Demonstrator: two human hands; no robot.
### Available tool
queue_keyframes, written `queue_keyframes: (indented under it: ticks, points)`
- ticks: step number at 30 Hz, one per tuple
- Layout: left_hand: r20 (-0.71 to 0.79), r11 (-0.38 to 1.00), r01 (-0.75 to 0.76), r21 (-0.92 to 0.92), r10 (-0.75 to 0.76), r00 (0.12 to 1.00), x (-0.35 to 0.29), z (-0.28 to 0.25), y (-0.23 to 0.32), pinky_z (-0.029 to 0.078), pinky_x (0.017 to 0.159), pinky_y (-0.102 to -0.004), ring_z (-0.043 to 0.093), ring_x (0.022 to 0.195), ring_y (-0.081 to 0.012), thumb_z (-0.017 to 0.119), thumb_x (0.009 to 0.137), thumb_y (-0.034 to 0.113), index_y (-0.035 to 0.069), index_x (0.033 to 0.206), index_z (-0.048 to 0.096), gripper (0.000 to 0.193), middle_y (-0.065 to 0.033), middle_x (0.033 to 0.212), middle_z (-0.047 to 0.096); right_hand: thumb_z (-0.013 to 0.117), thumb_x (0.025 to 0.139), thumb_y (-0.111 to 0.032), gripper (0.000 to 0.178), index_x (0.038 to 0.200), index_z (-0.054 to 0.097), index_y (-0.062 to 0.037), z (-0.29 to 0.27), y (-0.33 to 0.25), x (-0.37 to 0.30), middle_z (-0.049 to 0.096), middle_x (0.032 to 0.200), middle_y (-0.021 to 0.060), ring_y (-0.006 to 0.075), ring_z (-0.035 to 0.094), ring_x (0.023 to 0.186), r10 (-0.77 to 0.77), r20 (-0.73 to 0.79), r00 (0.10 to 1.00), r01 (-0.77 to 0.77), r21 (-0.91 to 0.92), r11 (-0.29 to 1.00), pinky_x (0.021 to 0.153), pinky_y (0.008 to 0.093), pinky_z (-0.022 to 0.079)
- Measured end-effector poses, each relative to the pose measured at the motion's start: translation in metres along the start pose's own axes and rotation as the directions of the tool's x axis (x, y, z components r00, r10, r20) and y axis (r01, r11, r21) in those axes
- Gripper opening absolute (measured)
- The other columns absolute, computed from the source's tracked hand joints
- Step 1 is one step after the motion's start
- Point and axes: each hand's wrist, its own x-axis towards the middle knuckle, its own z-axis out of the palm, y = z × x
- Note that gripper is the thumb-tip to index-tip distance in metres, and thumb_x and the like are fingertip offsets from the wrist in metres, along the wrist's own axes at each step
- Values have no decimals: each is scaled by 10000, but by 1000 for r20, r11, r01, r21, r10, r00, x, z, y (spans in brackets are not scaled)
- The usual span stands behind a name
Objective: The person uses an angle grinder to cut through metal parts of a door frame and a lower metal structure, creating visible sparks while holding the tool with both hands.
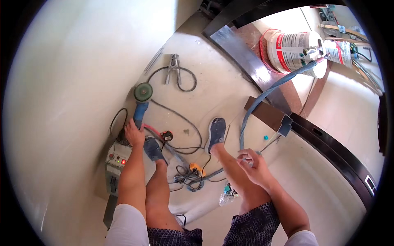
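Observation:
My left hand [134,133] is wrapped round the rear of a blue angle grinder [140,111], close to the left wall. The grinder's green disc [143,92] points away from me, its flat face turned upward. Over my right shin, my right hand [255,167] is closed with its fingers curled together. Something small and greyish shows between those fingers, too small to name. A blue-wrapped cable [256,102] runs from a white bucket [293,51] down toward the right hand; whether they touch is hidden.
A metal clamp [173,69] with a black lead lies beyond the grinder. A grey machine with a lit red switch [123,162] stands at left. Between my feet are a round tape measure [167,136], tangled cables and an orange tool [197,169]. Brown metal channel [269,113] lies at right.

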Motion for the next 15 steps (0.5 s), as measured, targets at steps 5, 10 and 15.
queue_keyframes:
  ticks: [5, 10, 15]
  points:
    - [135, 989, 118, 89, -130, 982, 9, 8, 24, 455, 1082, -623, 514, 1367, -423, 800, 965, 378, 108, 1505, 455, 696, -160, 1475, 590, 743, 1024, -184, 311, 1252, 671, 14, 7, -1, 4, 771, 1113, 226, 357, 758, 1087, -55, 9, 998, 56, -80, 995, 917, 402, 584]
    - [121, 984, 156, 81, -165, 979, -2, 16, -5, 453, 1095, -626, 496, 1381, -469, 736, 970, 177, 59, 1528, 398, 663, -229, 1509, 519, 731, 988, -202, 316, 1239, 682, -18, 5, 8, 1, 760, 1080, 253, 453, 724, 1051, -158, 21, 987, 159, -196, 968, 911, 459, 586]
    - [160, 991, 45, -129, -24, 987, -65, -121, 85, 445, 1116, -613, 489, 1388, -469, 724, 932, 122, 43, 1560, 374, 723, -246, 1468, 527, 748, 976, -180, 281, 1190, 698, -5, 22, 21, -45, 775, 1066, 231, 408, 764, 1005, -183, -31, 983, 169, -262, 950, 861, 441, 595]
